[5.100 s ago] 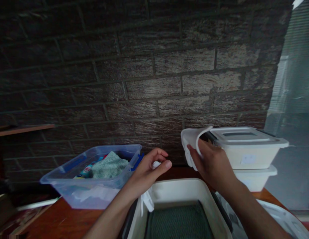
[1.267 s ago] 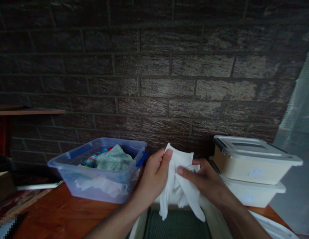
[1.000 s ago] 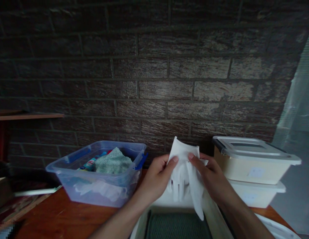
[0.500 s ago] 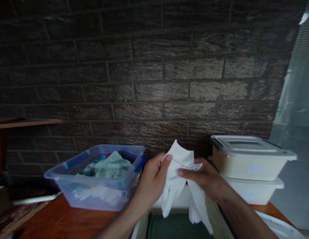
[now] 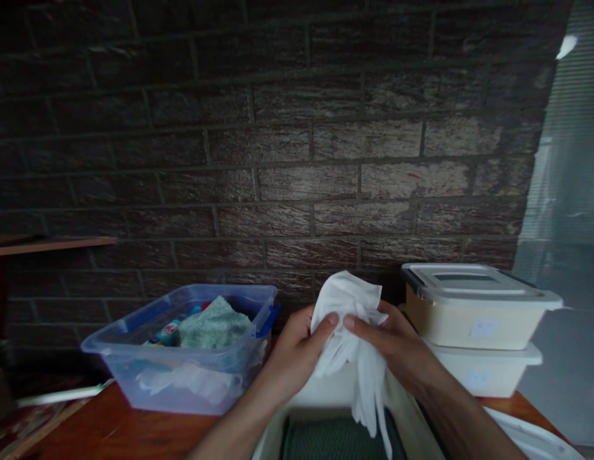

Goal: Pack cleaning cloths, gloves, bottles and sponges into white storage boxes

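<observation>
White cloth gloves (image 5: 347, 297) are bunched between my two hands, their limp fingers hanging down. My left hand (image 5: 304, 338) grips them from the left, thumb pressed on the front. From the right, my right hand (image 5: 390, 332) pinches them with its thumb close to the other one. The fingers of both hands are partly hidden behind the fabric. Below the gloves stands an open pale bin (image 5: 320, 393) with a dark green textured item (image 5: 326, 437) inside.
At the left, a clear blue-tinted tub (image 5: 182, 383) holds a light green cloth (image 5: 214, 326) and white fabric. Two stacked cream boxes (image 5: 479, 319) stand at the right, near a white lid (image 5: 527, 434) on the wooden table (image 5: 105, 428). A dark brick wall (image 5: 278, 160) rises behind.
The gloves have been gathered closer together, with their top folded over. Both thumbs have come nearer each other, and the hanging glove fingers have drawn together to the right.
</observation>
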`<state>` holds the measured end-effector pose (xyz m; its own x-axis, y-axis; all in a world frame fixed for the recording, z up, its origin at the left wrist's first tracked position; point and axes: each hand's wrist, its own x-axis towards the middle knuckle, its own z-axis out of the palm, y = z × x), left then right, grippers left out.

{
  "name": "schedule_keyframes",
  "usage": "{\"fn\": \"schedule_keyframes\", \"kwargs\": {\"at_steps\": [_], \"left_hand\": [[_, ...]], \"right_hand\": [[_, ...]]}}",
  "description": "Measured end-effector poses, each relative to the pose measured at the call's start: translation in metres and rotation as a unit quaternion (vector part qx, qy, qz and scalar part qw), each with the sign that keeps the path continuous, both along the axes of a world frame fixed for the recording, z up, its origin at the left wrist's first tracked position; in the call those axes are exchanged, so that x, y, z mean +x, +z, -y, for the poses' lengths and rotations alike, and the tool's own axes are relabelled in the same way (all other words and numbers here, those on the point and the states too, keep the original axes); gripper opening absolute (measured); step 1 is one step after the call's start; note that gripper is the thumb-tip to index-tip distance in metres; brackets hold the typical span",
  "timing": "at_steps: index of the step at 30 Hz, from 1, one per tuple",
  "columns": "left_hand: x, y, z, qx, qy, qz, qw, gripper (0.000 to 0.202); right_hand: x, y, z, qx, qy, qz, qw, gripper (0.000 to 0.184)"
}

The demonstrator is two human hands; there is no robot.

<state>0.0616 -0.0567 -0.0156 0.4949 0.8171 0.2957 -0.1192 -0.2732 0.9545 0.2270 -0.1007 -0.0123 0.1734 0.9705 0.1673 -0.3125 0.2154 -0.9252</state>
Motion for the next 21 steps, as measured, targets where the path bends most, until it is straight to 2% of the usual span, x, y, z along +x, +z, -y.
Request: {"fn": "schedule_keyframes", "kwargs": {"at_steps": [3,5,10,16,21], "left_hand": [[0.0,-0.003,0.0,0.091,0.048,-0.022,0.994,0.035],[-0.001,-0.004,0.002,0.118,0.073,-0.059,0.988,0.035],[-0.006,0.0,0.008,0.179,0.132,-0.15,0.963,0.034],[-0.007,0.004,0.01,0.172,0.115,-0.151,0.967,0.035],[-0.006,0.003,0.01,0.178,0.076,-0.13,0.972,0.041]], "right_hand": [[-0.002,-0.002,-0.001,0.032,0.151,0.038,0.987,0.052],[-0.003,-0.005,-0.002,0.026,0.177,0.059,0.982,0.045],[0.01,-0.004,0.0,0.035,0.113,0.153,0.981,0.024],[0.017,0.002,0.004,-0.003,0.103,0.152,0.983,0.026],[0.018,-0.004,0.003,-0.022,0.027,0.092,0.995,0.039]]}}
